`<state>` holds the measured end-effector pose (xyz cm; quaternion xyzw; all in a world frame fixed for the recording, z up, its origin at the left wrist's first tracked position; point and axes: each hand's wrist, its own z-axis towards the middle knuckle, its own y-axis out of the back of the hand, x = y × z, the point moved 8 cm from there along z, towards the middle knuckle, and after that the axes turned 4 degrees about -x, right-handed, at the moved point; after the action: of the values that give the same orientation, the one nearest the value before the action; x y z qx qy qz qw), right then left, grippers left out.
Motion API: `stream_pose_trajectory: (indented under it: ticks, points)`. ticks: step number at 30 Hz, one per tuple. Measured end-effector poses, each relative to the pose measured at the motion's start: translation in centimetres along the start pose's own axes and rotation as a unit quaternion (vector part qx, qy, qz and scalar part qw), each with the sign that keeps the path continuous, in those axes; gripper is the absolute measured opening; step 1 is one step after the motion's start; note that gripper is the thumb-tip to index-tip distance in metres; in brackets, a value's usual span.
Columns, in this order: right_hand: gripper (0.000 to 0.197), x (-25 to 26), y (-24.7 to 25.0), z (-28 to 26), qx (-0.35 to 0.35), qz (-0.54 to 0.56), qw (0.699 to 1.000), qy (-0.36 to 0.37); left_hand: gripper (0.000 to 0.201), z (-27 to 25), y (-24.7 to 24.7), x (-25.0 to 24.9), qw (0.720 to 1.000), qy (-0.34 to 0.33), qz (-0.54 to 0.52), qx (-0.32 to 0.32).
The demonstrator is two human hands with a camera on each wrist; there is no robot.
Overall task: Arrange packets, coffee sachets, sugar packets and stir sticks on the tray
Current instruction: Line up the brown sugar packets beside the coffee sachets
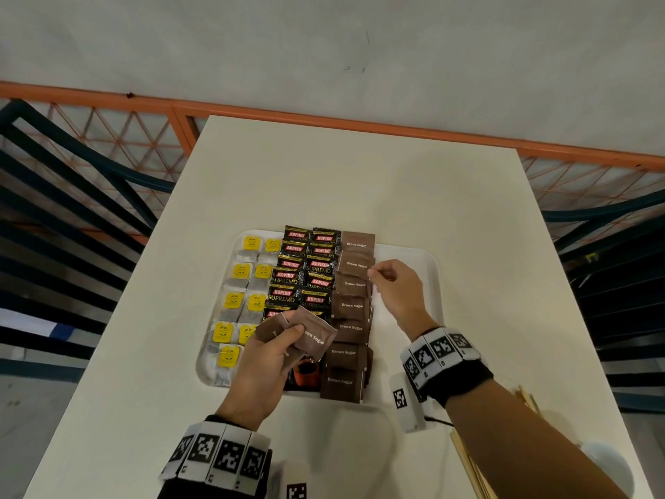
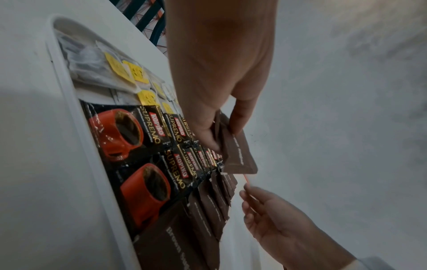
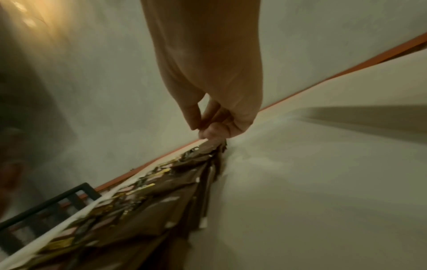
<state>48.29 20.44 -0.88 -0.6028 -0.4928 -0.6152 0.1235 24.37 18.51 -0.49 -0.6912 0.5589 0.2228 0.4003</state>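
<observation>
A white tray (image 1: pixel 428 268) on the table carries tea bags (image 1: pixel 244 282) with yellow tags on its left. Black Kopiko coffee sachets (image 1: pixel 306 271) fill two middle columns, and one overlapping column of brown sugar packets (image 1: pixel 351 307) lies to their right. My left hand (image 1: pixel 288 333) hovers over the tray's near middle and grips a few brown sugar packets (image 1: pixel 313 336) between thumb and fingers (image 2: pixel 240 118). My right hand (image 1: pixel 374 275) is at the column's right side. Its thumb and fingertips (image 3: pixel 196 120) pinch at the edge of the second packet from the far end.
Wooden stir sticks (image 1: pixel 467 462) lie at the table's near right corner, partly hidden by my right arm. A white cup (image 1: pixel 608 466) stands beside them. Dark chairs (image 1: pixel 72 210) flank the table on both sides. An orange railing (image 1: pixel 360 124) and a wall are beyond the far edge.
</observation>
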Motion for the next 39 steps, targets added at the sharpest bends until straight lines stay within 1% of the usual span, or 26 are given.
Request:
stream_pose_trajectory:
  ticks: [1, 3, 5, 6, 8, 11, 13, 16, 19, 22, 24, 26, 30, 33, 36, 39]
  points:
    - [0.004, 0.8, -0.5, -1.0, 0.043, -0.009, 0.999, 0.015, 0.017, 0.0, -0.1, 0.0, 1.000, 0.001, -0.005, 0.001]
    - [0.018, 2.1, -2.1, -3.5, 0.169, -0.022, 0.985, 0.029, 0.018, 0.0, -0.3, 0.0, 1.000, 0.004, -0.017, 0.000]
    - [0.022, 2.6, -3.6, -6.3, 0.287, -0.031, 0.957, 0.025, 0.019, 0.0, -0.5, 0.0, 1.000, 0.004, -0.022, 0.000]
    - [0.021, 2.6, -4.1, -7.3, 0.327, -0.041, 0.944, 0.030, 0.019, 0.0, -0.6, -0.1, 1.000, 0.003, -0.023, 0.001]
    - [0.021, 2.0, -4.9, -8.6, 0.368, -0.039, 0.929, 0.023, 0.019, 0.0, -0.7, -0.1, 1.000, -0.001, -0.023, 0.004]
    - [0.028, 0.8, -5.6, -9.3, 0.378, 0.052, 0.924, -0.040, 0.019, -0.2, -0.5, -0.2, 1.000, -0.007, -0.018, 0.001]
    - [0.027, 0.6, -5.7, -9.0, 0.367, 0.102, 0.922, -0.063, 0.019, -0.2, -0.4, -0.2, 1.000, -0.006, -0.015, -0.001]
    - [0.015, 1.2, -4.8, -7.3, 0.317, 0.123, 0.939, -0.045, 0.020, -0.2, -0.1, -0.1, 1.000, 0.012, -0.024, -0.005]
    - [0.010, 1.4, -3.3, -4.2, 0.225, 0.134, 0.964, -0.045, 0.023, -0.2, 0.2, -0.1, 0.999, 0.036, -0.036, -0.009]
    - [0.006, 0.6, -2.0, -0.8, 0.118, 0.154, 0.978, -0.078, 0.032, -0.1, 0.3, -0.2, 1.000, 0.030, -0.004, -0.004]
    - [0.016, 0.2, -1.5, 1.3, 0.068, 0.145, 0.983, -0.090, 0.035, 0.0, 0.5, -0.3, 0.998, 0.016, 0.056, -0.001]
    - [0.021, 0.0, -1.4, 2.8, 0.049, 0.116, 0.988, -0.092, 0.037, 0.1, 0.6, -0.2, 0.994, 0.006, 0.107, 0.006]
    - [0.020, -0.2, -1.5, 4.3, 0.030, 0.072, 0.993, -0.091, 0.035, 0.2, 0.5, -0.3, 0.990, -0.007, 0.142, 0.018]
    - [0.020, -0.2, -1.2, 4.6, 0.006, 0.030, 0.997, -0.067, 0.029, 0.3, 0.6, -0.7, 0.990, -0.026, 0.135, 0.013]
    - [0.020, 0.1, -0.8, 4.7, -0.021, 0.003, 0.999, -0.040, 0.021, 0.4, 0.7, -0.9, 0.993, -0.031, 0.115, 0.010]
    - [0.022, 0.1, -0.4, 4.6, -0.044, -0.019, 0.998, -0.031, 0.014, 0.3, 0.7, -0.9, 0.994, -0.036, 0.106, 0.011]
